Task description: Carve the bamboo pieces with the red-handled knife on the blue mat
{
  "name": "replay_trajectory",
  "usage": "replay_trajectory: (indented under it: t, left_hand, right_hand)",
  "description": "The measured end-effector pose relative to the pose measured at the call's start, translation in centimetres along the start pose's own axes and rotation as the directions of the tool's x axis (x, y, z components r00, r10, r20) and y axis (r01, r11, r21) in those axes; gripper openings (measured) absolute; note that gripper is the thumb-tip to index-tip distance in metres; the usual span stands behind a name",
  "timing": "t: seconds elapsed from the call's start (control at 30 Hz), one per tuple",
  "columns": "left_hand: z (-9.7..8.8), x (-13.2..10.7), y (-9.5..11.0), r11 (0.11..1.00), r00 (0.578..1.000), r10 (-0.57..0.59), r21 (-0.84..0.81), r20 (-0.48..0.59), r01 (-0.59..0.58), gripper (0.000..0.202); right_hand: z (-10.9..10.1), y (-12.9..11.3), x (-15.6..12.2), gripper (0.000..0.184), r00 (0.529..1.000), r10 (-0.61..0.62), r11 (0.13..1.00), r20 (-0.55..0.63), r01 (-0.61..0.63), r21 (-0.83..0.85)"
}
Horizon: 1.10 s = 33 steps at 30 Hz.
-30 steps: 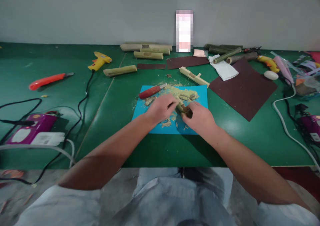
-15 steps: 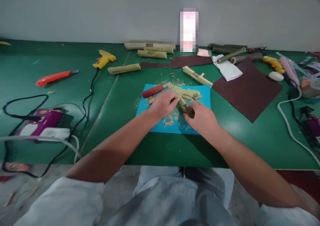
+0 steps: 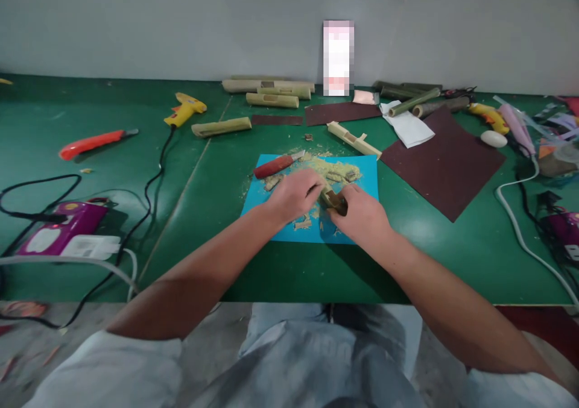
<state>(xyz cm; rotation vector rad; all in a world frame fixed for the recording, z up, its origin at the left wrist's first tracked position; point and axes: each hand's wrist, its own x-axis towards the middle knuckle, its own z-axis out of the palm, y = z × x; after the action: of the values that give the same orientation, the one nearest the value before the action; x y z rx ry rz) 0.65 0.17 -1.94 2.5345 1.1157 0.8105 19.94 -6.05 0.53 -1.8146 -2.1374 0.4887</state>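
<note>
Between my hands is a short bamboo tube (image 3: 333, 199) with a rectangular opening cut in its side, held just above the blue sheet (image 3: 368, 173). My right hand (image 3: 359, 210) is closed around its near end. At the far end my left hand (image 3: 296, 194) grips the tube with curled fingers; its fingertips are partly hidden. A red-handled carving knife (image 3: 274, 166) lies on the sheet beyond my left hand. Sawdust and shavings (image 3: 337, 168) are heaped behind the tube, and small bamboo chips (image 3: 302, 222) lie in front of it.
Several cut bamboo pieces (image 3: 272, 100) lie along the back. A notched bamboo strip (image 3: 353, 138) rests behind the sheet. Brown sandpaper (image 3: 446, 167) is at right. Leftward are a yellow glue gun (image 3: 184, 110), an orange utility knife (image 3: 93, 145) and a purple power box (image 3: 67, 227) with cables.
Both hands keep hold of the bamboo tube, which has turned slightly so its opening shows more. The whole view has shifted a little.
</note>
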Motion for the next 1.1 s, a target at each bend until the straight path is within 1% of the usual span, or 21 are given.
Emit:
replay_trajectory:
  t: [0.1, 0.17, 0.23, 0.27, 0.3, 0.33, 0.4, 0.5, 0.57, 0.63, 0.7, 0.77, 0.83, 0.97, 1.0, 1.03, 1.1]
  left_hand:
    - [-0.2, 0.0, 0.1, 1.0, 0.999, 0.019, -0.019, 0.035, -0.018, 0.021]
    - [-0.4, 0.0, 0.0, 1.0, 1.0, -0.018, -0.011, 0.024, 0.018, 0.022]
    - [-0.5, 0.1, -0.2, 0.999, 0.998, -0.053, -0.011, 0.014, 0.053, 0.022]
    - [-0.6, 0.1, -0.3, 0.998, 0.998, -0.06, -0.016, 0.013, 0.061, 0.021]
    - [-0.6, 0.1, -0.4, 0.998, 0.998, -0.064, -0.022, 0.013, 0.064, 0.021]
    - [-0.6, 0.1, -0.4, 0.997, 0.998, -0.067, -0.026, 0.011, 0.068, 0.021]
    - [-0.6, 0.1, -0.4, 0.997, 0.997, -0.076, -0.03, 0.003, 0.076, 0.021]
    - [-0.6, 0.1, -0.2, 0.997, 0.997, -0.076, -0.031, -0.003, 0.076, 0.02]
    - [-0.7, 0.2, -0.2, 0.997, 0.997, -0.077, -0.027, 0.002, 0.077, 0.019]
    - [-0.7, 0.2, -0.3, 0.996, 0.997, -0.082, -0.019, 0.009, 0.082, 0.019]
    - [-0.8, 0.3, -0.4, 0.995, 0.995, -0.098, -0.011, 0.01, 0.098, 0.02]
    - [-0.8, 0.4, -0.6, 0.992, 0.992, -0.127, -0.003, 0.004, 0.127, 0.022]
    - [-0.9, 0.4, -0.7, 0.987, 0.987, -0.16, 0.002, -0.002, 0.16, 0.022]
    - [-0.9, 0.6, -0.7, 0.984, 0.984, -0.176, -0.012, -0.024, 0.176, 0.021]
    - [-0.9, 0.6, -0.7, 0.984, 0.984, -0.176, -0.019, -0.033, 0.175, 0.021]
    - [-0.8, 0.6, -0.8, 0.984, 0.983, -0.176, -0.023, -0.046, 0.175, 0.021]
    - [-0.7, 0.7, -1.0, 0.982, 0.979, -0.187, -0.021, -0.081, 0.186, 0.02]
  right_hand:
    - [-0.3, -0.1, -0.1, 0.022, 0.999, 0.019, 1.0, 0.026, -0.019, 0.025]
    - [-0.7, 0.1, 0.0, 0.026, 0.997, 0.054, 0.996, 0.063, -0.059, 0.072]
    - [-1.2, 0.7, 0.3, 0.026, 0.987, 0.089, 0.984, 0.132, -0.108, 0.143]
    - [-1.4, 1.1, 0.5, 0.023, 0.983, 0.087, 0.976, 0.159, -0.116, 0.185]
    - [-1.7, 1.6, 0.7, 0.021, 0.985, 0.057, 0.971, 0.161, -0.093, 0.222]
    - [-1.9, 2.0, 1.0, 0.021, 0.99, 0.025, 0.969, 0.138, -0.058, 0.242]
    - [-2.3, 2.8, 1.5, 0.021, 0.996, 0.028, 0.97, 0.079, -0.046, 0.238]
    - [-2.7, 3.5, 1.9, 0.024, 0.991, 0.089, 0.968, 0.1, -0.109, 0.226]
    - [-2.8, 3.5, 2.0, 0.024, 0.987, 0.101, 0.959, 0.123, -0.129, 0.251]
    - [-2.7, 3.5, 2.0, 0.025, 0.986, 0.081, 0.953, 0.147, -0.12, 0.277]
    - [-2.6, 3.5, 2.0, 0.027, 0.987, 0.04, 0.957, 0.158, -0.083, 0.277]
    - [-2.4, 3.6, 2.1, 0.028, 0.989, 0.017, 0.963, 0.149, -0.056, 0.263]
    - [-2.3, 3.6, 2.1, 0.029, 0.992, 0.02, 0.964, 0.128, -0.053, 0.259]
    - [-2.4, 3.0, 1.6, 0.029, 0.997, 0.025, 0.968, 0.077, -0.043, 0.246]
    - [-2.4, 2.6, 1.4, 0.028, 0.996, 0.026, 0.969, 0.086, -0.046, 0.242]
    - [-2.3, 2.3, 1.1, 0.032, 0.995, 0.037, 0.972, 0.096, -0.058, 0.227]
    - [-2.1, 1.5, 0.6, 0.034, 0.994, 0.038, 0.987, 0.101, -0.053, 0.15]
